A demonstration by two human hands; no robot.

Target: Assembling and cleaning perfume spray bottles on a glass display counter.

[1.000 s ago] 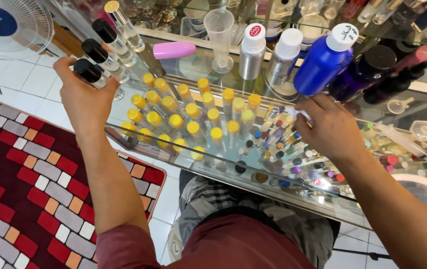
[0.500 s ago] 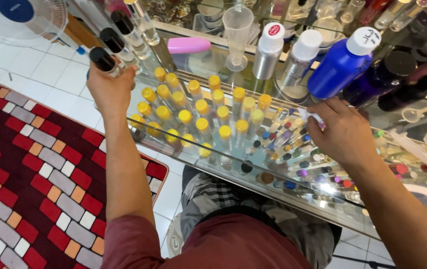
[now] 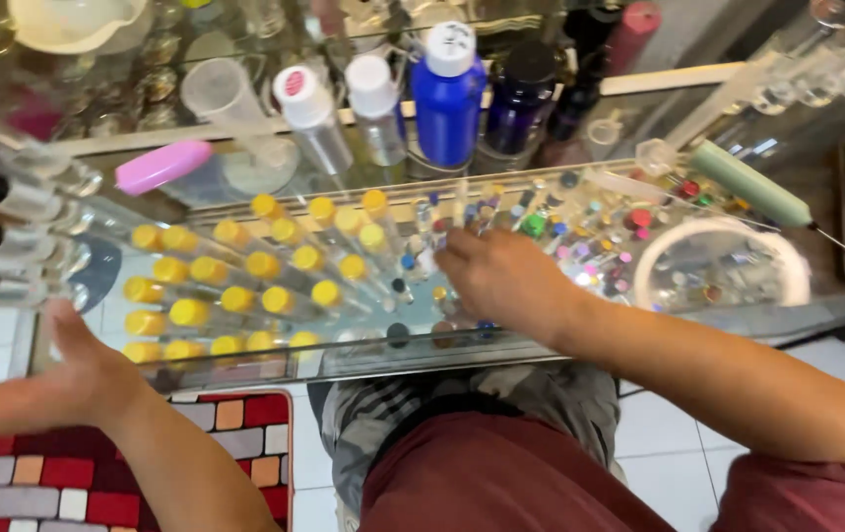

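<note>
Counter (image 3: 580,330): glass top crossing the view, shelves of small goods visible beneath it; it serves as the landmark for all entries.
Rug (image 3: 68,478): red, grey and cream blocks, on the tiled floor below the counter's left end.
Right hand (image 3: 496,281): resting on the counter near its middle, fingers curled down among the small vials; whether they pinch one cannot be told.
Left hand (image 3: 33,379): off the counter's left front corner, open with fingers spread, palm up, holding nothing.
Blue bottle (image 3: 449,103): white cap, upright at the counter's far edge, behind the right hand.
Yellow-capped vials (image 3: 245,296): rows on the counter's left half, between the two hands.
Small vials (image 3: 462,217): mixed cap colours, at the counter's middle, touching the right fingertips.
Pink cap (image 3: 162,166): lying at the counter's far left.
</note>
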